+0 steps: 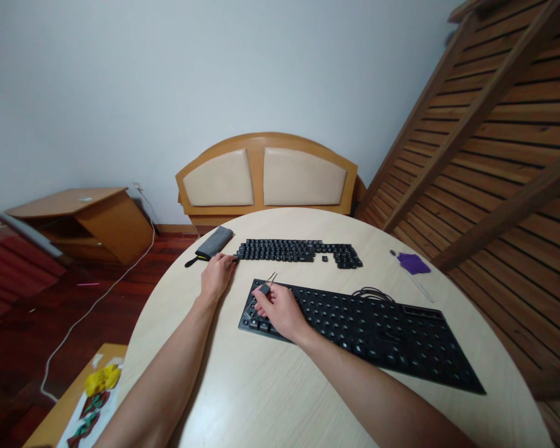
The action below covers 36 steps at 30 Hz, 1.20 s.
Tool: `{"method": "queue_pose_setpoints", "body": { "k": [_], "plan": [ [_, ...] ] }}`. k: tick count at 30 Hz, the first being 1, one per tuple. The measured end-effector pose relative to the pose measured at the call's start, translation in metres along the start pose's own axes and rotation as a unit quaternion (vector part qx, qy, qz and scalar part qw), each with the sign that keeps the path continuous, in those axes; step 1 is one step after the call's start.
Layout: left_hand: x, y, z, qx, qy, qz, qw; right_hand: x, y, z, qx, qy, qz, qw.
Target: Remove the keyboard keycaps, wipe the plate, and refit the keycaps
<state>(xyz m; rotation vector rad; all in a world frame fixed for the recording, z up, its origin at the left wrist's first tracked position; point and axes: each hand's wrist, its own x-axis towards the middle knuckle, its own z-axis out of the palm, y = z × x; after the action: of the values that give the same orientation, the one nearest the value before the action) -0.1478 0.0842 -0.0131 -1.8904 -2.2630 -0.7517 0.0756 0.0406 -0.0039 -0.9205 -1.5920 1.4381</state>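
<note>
A black keyboard base with most keycaps removed lies across the round table. Beyond it the pulled keycaps are laid out in rows. My right hand rests on the keyboard's left end, fingers closed on a wire keycap puller with a dark handle. My left hand sits beside the left end of the keycap rows, fingertips pinched on a keycap there.
A grey pouch lies at the table's far left. A purple cloth with a thin stick lies far right. The keyboard's cable coils behind it. A wooden headboard, slatted wood panels and a low cabinet stand around.
</note>
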Motion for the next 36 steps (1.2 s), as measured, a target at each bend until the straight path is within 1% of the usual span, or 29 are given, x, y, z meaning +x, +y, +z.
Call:
{"method": "queue_pose_setpoints", "body": {
  "k": [6, 8, 10, 13, 14, 16, 18, 19, 22, 24, 26, 29, 31, 36],
  "plan": [
    [-0.006, 0.010, -0.011, -0.032, 0.015, 0.002, 0.999, 0.000, -0.006, -0.001, 0.019, 0.000, 0.003, 1.000],
    [-0.009, 0.017, -0.017, -0.050, 0.008, 0.011, 0.999, -0.001, -0.007, -0.001, 0.030, 0.003, 0.006, 1.000],
    [-0.013, 0.025, -0.023, -0.073, -0.019, 0.029, 0.997, -0.001, -0.008, -0.001, 0.037, 0.014, 0.002, 0.999],
    [-0.027, 0.036, -0.034, -0.110, -0.082, 0.069, 0.988, 0.000, -0.010, -0.003, 0.029, 0.052, -0.022, 0.998],
    [-0.034, 0.039, -0.038, -0.126, -0.103, 0.085, 0.983, 0.000, -0.012, -0.005, 0.019, 0.063, -0.029, 0.997],
    [-0.050, 0.044, -0.046, -0.166, -0.138, 0.119, 0.969, 0.000, -0.016, -0.009, -0.014, 0.066, -0.039, 0.997],
    [-0.064, 0.047, -0.053, -0.263, -0.173, 0.157, 0.936, -0.001, -0.019, -0.015, -0.057, 0.047, -0.050, 0.996],
    [-0.069, 0.047, -0.057, -0.285, -0.194, 0.174, 0.922, -0.002, -0.021, -0.018, -0.077, 0.036, -0.058, 0.995],
    [-0.074, 0.044, -0.063, -0.322, -0.255, 0.194, 0.891, -0.007, -0.020, -0.026, -0.104, 0.030, -0.081, 0.991],
    [-0.073, 0.041, -0.065, -0.338, -0.280, 0.189, 0.878, -0.009, -0.017, -0.028, -0.084, 0.034, -0.076, 0.993],
    [-0.070, 0.040, -0.065, -0.337, -0.292, 0.186, 0.875, -0.009, -0.013, -0.027, -0.048, 0.026, -0.057, 0.997],
    [-0.069, 0.039, -0.065, -0.309, -0.302, 0.204, 0.878, -0.007, -0.009, -0.026, -0.017, -0.006, -0.040, 0.999],
    [-0.070, 0.040, -0.065, -0.294, -0.307, 0.214, 0.879, -0.007, -0.007, -0.025, -0.026, -0.021, -0.042, 0.999],
    [-0.072, 0.041, -0.064, -0.285, -0.302, 0.206, 0.886, -0.008, -0.006, -0.027, -0.079, -0.030, -0.052, 0.995]
  ]
}}
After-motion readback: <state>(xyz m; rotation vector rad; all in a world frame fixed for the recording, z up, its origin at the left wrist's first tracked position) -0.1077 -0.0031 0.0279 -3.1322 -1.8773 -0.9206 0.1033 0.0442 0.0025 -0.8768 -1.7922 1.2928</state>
